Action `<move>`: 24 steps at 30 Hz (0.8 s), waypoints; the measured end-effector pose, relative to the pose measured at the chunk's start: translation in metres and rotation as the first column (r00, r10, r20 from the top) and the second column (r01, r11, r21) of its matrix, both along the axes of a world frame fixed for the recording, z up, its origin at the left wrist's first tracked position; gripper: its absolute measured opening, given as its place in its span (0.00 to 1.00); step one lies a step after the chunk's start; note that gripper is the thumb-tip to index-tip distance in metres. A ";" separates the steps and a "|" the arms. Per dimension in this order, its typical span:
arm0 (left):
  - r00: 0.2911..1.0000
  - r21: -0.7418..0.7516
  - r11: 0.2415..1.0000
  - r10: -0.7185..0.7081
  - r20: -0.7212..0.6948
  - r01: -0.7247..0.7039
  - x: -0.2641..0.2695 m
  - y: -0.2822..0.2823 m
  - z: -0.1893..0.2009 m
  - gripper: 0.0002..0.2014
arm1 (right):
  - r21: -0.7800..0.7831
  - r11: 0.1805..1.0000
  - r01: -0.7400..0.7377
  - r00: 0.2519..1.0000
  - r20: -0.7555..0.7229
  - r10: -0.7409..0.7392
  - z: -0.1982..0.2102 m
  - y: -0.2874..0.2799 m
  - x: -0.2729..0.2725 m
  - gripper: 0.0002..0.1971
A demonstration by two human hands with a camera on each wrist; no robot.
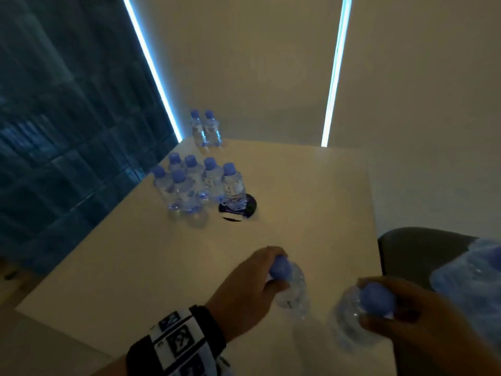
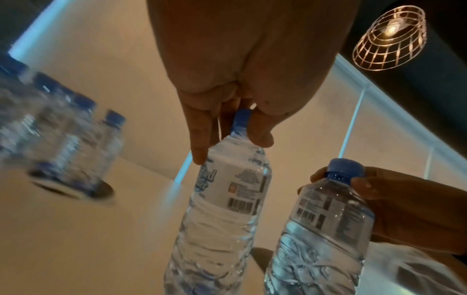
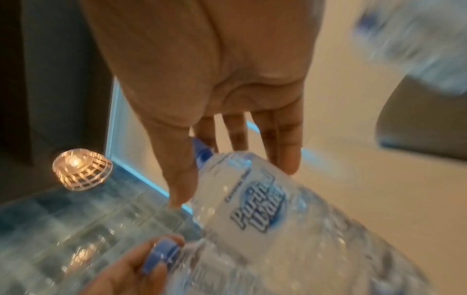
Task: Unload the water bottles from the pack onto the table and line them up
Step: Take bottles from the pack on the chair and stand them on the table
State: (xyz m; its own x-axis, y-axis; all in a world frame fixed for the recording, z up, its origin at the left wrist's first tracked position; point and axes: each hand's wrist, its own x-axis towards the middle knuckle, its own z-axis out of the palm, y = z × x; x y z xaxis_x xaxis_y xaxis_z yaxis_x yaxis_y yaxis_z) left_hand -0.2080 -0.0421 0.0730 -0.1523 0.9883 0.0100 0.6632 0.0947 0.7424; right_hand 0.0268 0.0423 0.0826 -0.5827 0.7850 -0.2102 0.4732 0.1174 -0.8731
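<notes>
Clear water bottles with blue caps. My left hand point(image 1: 276, 270) pinches the cap of one bottle point(image 1: 294, 297) above the near part of the pale table point(image 1: 298, 185); in the left wrist view its fingers point(image 2: 199, 151) and thumb hold the cap and neck of that bottle point(image 2: 227, 199). My right hand point(image 1: 379, 302) grips a second bottle point(image 1: 349, 318) by its cap, tilted, just right of the first; this bottle point(image 3: 265, 199) shows close up. The plastic-wrapped pack point(image 1: 471, 275) lies at the right. Several bottles point(image 1: 195, 180) stand clustered at the table's left, two more point(image 1: 204, 128) at the far edge.
The pack rests on a dark chair point(image 1: 414, 248) beyond the table's right edge. A dark round insert point(image 1: 238, 210) sits in the tabletop under the cluster's rightmost bottle. Walls with lit strips stand behind. A wire lamp point(image 2: 390, 38) hangs overhead.
</notes>
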 end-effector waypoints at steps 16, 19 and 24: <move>0.800 -0.046 0.998 -0.002 -0.600 -0.032 -0.248 0.123 -0.006 0.06 | 0.232 0.967 0.103 0.994 0.014 -0.109 -0.038 0.091 -0.322 0.19; 0.773 -0.058 0.997 -0.005 -0.634 -0.042 -0.262 0.135 -0.016 0.08 | 0.265 0.960 0.084 0.991 0.074 -0.107 -0.040 0.097 -0.342 0.19; 0.719 -0.046 0.997 0.015 -0.695 -0.065 -0.271 0.145 -0.026 0.11 | 0.252 0.957 0.142 0.984 0.072 -0.165 -0.046 0.102 -0.354 0.20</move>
